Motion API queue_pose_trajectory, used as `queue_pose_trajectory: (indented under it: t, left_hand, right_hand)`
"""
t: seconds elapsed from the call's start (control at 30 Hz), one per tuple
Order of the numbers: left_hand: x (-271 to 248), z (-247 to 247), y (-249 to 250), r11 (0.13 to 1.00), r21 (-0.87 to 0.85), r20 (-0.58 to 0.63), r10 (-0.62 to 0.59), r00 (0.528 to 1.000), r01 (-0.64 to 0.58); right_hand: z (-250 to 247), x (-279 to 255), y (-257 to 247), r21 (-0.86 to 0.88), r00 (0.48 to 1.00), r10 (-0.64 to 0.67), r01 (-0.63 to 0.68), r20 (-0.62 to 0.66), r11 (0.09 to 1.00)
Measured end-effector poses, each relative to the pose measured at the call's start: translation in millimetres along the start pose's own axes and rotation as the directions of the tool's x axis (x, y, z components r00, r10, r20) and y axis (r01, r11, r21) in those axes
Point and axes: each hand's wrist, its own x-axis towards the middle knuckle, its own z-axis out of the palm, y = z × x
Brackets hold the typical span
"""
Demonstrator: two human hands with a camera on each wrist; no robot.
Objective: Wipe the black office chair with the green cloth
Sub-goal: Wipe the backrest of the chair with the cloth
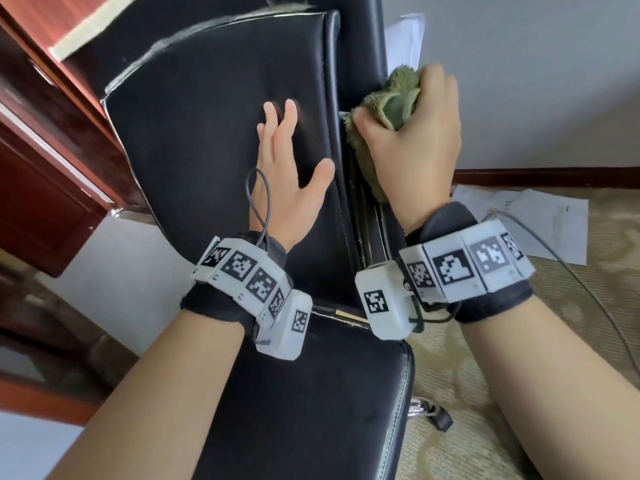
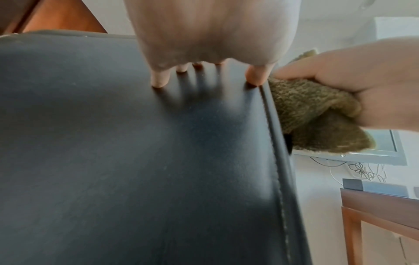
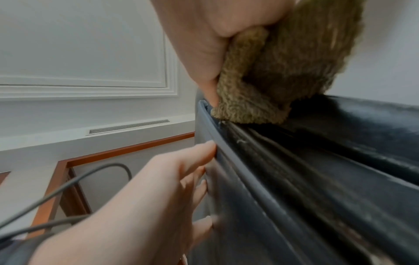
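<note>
The black office chair [image 1: 214, 109] fills the middle of the head view, its leather backrest [image 2: 136, 161] facing me and its seat [image 1: 311, 393] below. My left hand [image 1: 287, 157] lies flat on the backrest with straight, spread fingers; the fingertips [image 2: 159, 81] touch the leather. My right hand [image 1: 415, 133] grips the bunched green cloth [image 1: 391, 98] and presses it into the groove along the backrest's right side edge [image 3: 283, 161]. The cloth [image 3: 272, 80] hangs below the fist onto the dark edge trim. The cloth [image 2: 306, 111] also shows beside the seam.
A reddish wooden desk [image 1: 45, 150] stands to the left of the chair. Papers [image 1: 526, 220] lie on the patterned carpet at the right, near a dark baseboard [image 1: 554, 176]. A chrome chair leg with a caster [image 1: 433, 412] sticks out under the seat. White wall is behind.
</note>
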Motion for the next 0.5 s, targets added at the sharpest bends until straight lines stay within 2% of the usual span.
queue_pose_trajectory:
  t: [0.2,0.3,0.5]
  left_hand:
    - [3,0,-2,0.999,0.029,0.015,0.017,1.0,-0.018]
    - [3,0,-2,0.998,0.051,0.024,0.022,0.999,-0.023]
    - [3,-1,-4,0.999,0.051,0.034,0.01,0.999,-0.012]
  right_hand:
    - [3,-7,17,0.05,0.983,0.172,-0.175,0.063,0.983]
    - [4,-16,19,0.158,0.993,0.109,-0.099,-0.051,0.982]
    - [2,-22,24,0.151,0.966,-0.009,0.049,-0.257,0.987]
